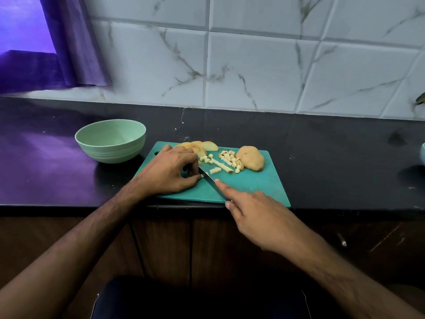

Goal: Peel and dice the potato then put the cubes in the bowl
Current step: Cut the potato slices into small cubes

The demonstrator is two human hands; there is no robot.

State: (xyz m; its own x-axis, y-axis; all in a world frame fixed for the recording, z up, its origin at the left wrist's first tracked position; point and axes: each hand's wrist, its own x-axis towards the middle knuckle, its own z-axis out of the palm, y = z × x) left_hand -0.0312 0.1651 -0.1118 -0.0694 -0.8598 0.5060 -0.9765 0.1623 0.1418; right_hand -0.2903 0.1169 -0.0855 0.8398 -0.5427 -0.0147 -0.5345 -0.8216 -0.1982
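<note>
On the teal cutting board (257,183) lie potato slices (202,146) at the back, several small cubes (232,161), a long strip (222,165) and a peeled potato half (250,157). My left hand (170,171) pinches a small potato piece (202,176) against the board with curled fingers. My right hand (255,215) grips the knife (210,180), forefinger stretched along the blade's back, the blade down beside that piece. The handle is hidden in my palm. A pale green bowl (110,143) stands left of the board, its visible inside bare.
The board sits near the front edge of a black counter (333,146). A tiled wall rises behind it, and a purple curtain (69,42) hangs at the back left. A pale rim (422,155) shows at the far right edge. Dark cabinet doors lie below.
</note>
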